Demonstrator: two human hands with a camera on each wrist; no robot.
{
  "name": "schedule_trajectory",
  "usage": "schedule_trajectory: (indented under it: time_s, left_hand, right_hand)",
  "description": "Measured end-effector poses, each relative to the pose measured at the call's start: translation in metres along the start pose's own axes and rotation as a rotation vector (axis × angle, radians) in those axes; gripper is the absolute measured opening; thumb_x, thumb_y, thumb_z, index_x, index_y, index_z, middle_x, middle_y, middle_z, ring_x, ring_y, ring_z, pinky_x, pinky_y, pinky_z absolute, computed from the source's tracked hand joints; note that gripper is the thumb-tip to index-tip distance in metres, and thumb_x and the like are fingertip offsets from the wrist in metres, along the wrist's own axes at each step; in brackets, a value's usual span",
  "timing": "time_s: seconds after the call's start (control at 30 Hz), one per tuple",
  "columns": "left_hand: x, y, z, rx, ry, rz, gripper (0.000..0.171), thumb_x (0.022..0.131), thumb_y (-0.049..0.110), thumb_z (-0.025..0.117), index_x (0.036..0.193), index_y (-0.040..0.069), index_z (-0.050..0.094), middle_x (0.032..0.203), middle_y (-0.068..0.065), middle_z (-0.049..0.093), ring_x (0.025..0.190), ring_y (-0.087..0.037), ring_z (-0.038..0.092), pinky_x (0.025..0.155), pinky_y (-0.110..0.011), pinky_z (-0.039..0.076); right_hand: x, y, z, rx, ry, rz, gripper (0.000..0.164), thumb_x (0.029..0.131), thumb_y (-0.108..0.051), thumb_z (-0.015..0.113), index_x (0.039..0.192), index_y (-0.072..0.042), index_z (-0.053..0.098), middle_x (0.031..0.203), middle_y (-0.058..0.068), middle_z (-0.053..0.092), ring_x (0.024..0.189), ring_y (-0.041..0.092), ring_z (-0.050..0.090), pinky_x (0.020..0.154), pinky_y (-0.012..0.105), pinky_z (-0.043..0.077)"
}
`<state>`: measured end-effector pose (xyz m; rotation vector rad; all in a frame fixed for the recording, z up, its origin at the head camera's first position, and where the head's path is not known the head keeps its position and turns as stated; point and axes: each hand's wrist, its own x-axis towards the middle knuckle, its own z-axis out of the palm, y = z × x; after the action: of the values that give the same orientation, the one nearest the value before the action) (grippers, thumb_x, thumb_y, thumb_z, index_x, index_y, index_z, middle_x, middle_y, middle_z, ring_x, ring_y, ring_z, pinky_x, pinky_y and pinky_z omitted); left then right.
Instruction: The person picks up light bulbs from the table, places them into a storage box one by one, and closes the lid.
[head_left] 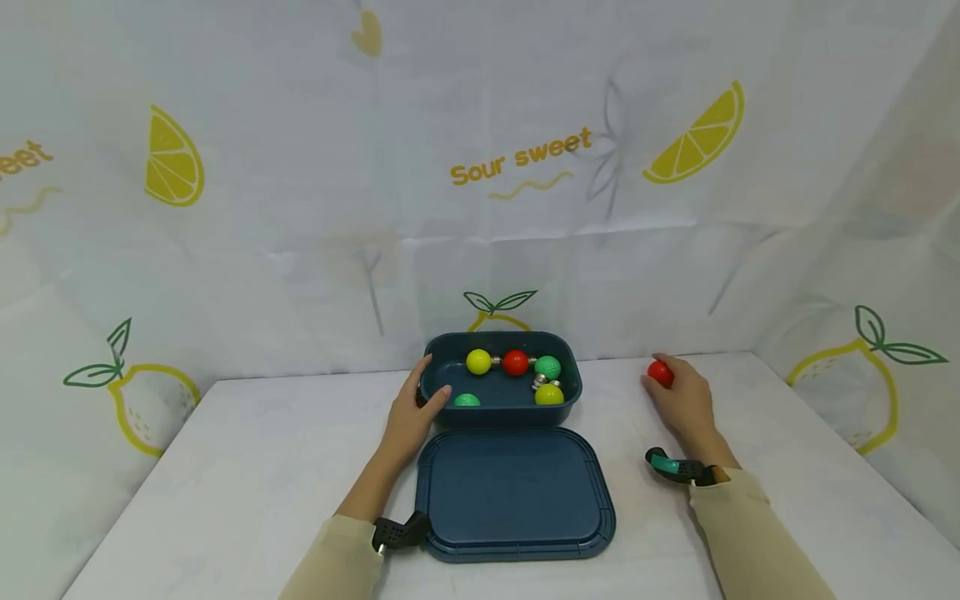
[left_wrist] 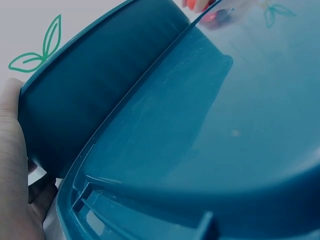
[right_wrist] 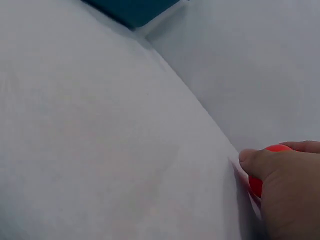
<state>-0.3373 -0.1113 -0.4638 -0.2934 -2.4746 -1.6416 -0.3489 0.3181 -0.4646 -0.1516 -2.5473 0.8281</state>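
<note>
My left hand (head_left: 408,417) grips the left end of a dark blue plastic box (head_left: 498,417), thumb at its front corner and fingers along the side. In the left wrist view the hand (left_wrist: 15,165) is at the left edge, partly cut off. Inside the box lie several small round bulbs with silver screw bases, among them a yellow bulb (head_left: 478,362), a red bulb (head_left: 515,362) and a green bulb (head_left: 547,367). Out to the right, my right hand (head_left: 686,400) holds a red round bulb (head_left: 661,373) low over the table; its base is hidden.
A matching dark blue lid (head_left: 513,496) lies flat on the white table (head_left: 300,467), right in front of the box. Behind the box rises a white cloth backdrop (head_left: 315,208) printed with lemons; it also closes off both sides.
</note>
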Motion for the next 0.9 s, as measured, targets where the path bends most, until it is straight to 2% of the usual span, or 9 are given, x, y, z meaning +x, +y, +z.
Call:
schedule_trajectory:
  time_s: [0.2,0.47,0.63,0.9]
  left_hand:
    - [0.001,-0.001,0.001,0.027,0.003,0.002,0.073,0.098,0.053,0.058,0.161,0.03,0.028,0.168,-0.009,0.027,0.155,-0.035,0.027,0.122,-0.063,0.025]
    - [0.001,-0.002,0.001,0.022,0.005,-0.004,0.071,0.099,0.052,0.059,0.16,0.034,0.028,0.168,-0.007,0.027,0.155,-0.034,0.027,0.123,-0.062,0.025]
    - [0.001,-0.002,0.001,0.014,0.008,-0.008,0.07,0.1,0.046,0.059,0.16,0.033,0.028,0.168,-0.007,0.027,0.155,-0.034,0.026,0.123,-0.062,0.025]
    - [0.0,-0.001,0.001,0.015,0.006,-0.021,0.069,0.1,0.048,0.059,0.16,0.035,0.027,0.168,-0.006,0.027,0.156,-0.033,0.026,0.124,-0.061,0.024]
  right_hand:
    - [-0.001,-0.007,0.002,0.068,-0.012,-0.028,0.05,0.097,-0.013,0.065,0.142,0.003,0.052,0.141,0.032,0.054,0.125,0.05,0.053,0.1,0.067,0.048]
    - [-0.004,-0.014,0.008,0.11,-0.062,0.027,0.053,0.099,-0.018,0.065,0.147,-0.003,0.049,0.148,0.029,0.049,0.13,0.048,0.049,0.104,0.064,0.047]
    - [-0.005,-0.019,0.012,0.133,-0.062,-0.017,0.052,0.097,-0.018,0.068,0.144,-0.004,0.053,0.145,0.029,0.052,0.126,0.046,0.052,0.104,0.062,0.049]
    - [-0.006,-0.03,0.015,0.166,-0.07,-0.054,0.053,0.096,-0.026,0.07,0.144,-0.007,0.056,0.145,0.027,0.054,0.127,0.044,0.053,0.103,0.058,0.051]
